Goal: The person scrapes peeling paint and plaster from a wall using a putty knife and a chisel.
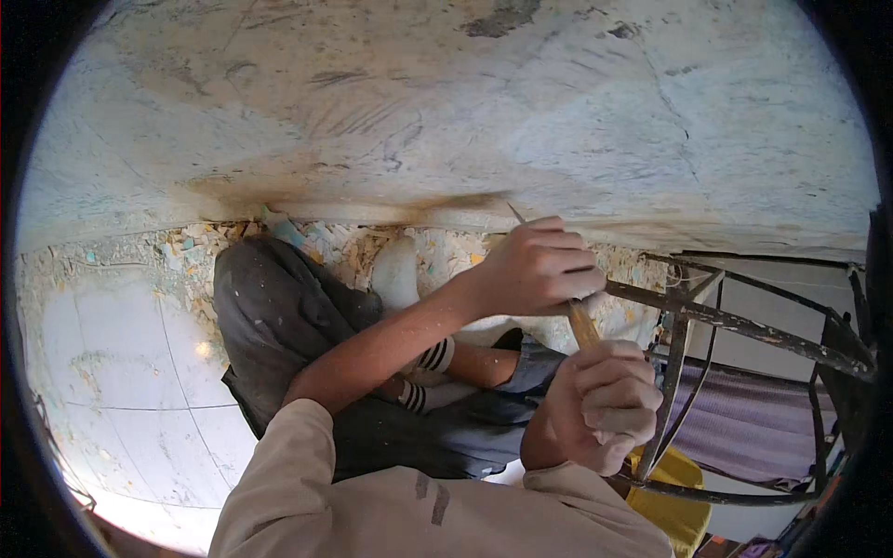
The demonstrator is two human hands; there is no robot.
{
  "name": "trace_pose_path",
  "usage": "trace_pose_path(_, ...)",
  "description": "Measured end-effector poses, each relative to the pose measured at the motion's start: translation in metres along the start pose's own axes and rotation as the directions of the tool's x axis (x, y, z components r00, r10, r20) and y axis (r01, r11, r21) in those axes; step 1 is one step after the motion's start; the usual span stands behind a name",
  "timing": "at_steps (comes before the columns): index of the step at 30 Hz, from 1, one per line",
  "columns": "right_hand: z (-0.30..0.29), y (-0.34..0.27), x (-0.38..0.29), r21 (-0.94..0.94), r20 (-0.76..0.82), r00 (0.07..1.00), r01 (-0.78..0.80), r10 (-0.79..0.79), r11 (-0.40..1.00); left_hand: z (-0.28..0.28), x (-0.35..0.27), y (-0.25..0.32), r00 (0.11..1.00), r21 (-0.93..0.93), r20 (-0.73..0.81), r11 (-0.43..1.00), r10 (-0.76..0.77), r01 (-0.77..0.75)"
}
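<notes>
Both of my hands are on a slim, pointed metal tool with a wooden handle. My left hand is closed around its shaft, hiding most of the metal. Only the narrow tip shows beyond the knuckles, close to the base of the wall; whether it touches is unclear. Nearer my body, my right hand grips the end of the handle. The wall is scraped and scratched, with patchy remains of paint and brown stains low down. My fingers look dusty.
Loose paint flakes litter the floor along the wall and around my crossed legs. White floor tiles spread to the left. A worn metal frame stands close on the right, with purple striped cloth and a yellow object beyond it.
</notes>
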State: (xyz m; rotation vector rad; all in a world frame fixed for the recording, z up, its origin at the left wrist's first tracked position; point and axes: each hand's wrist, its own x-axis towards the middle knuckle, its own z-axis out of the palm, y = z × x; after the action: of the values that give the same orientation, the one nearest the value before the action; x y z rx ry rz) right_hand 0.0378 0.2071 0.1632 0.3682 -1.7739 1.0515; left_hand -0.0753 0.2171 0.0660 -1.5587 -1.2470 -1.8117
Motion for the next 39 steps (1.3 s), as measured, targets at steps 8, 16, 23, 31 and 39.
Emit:
trace_pose_path(8, -0.016, -0.001, -0.016, -0.227, 0.106, 0.989, -0.079, 0.105, 0.971, 0.006, -0.018, -0.011, 0.985, 0.133, -0.17, 0.99, -0.017, 0.04)
trace_pose_path(16, -0.017, -0.006, 0.003, -0.16, -0.16, 0.982, -0.127, 0.101, 0.979, 0.019, 0.004, -0.001, 0.973, 0.189, -0.142, 0.969, 0.185, -0.157)
trace_pose_path(23, -0.022, 0.02, 0.009, -0.007, -0.057, 0.995, -0.079, 0.079, 0.997, 0.034, 0.005, -0.015, 0.943, 0.244, -0.307, 0.968, 0.128, -0.052)
trace_pose_path(31, -0.024, 0.02, 0.013, -0.079, -0.017, 0.981, -0.196, 0.195, 0.977, 0.044, -0.002, -0.018, 0.896, 0.207, -0.443, 0.97, -0.027, 0.131)
trace_pose_path(39, -0.02, 0.033, -0.009, 0.096, -0.068, 0.934, -0.344, 0.351, 0.934, 0.032, -0.021, -0.026, 0.938, 0.241, -0.335, 0.954, -0.092, 0.18)
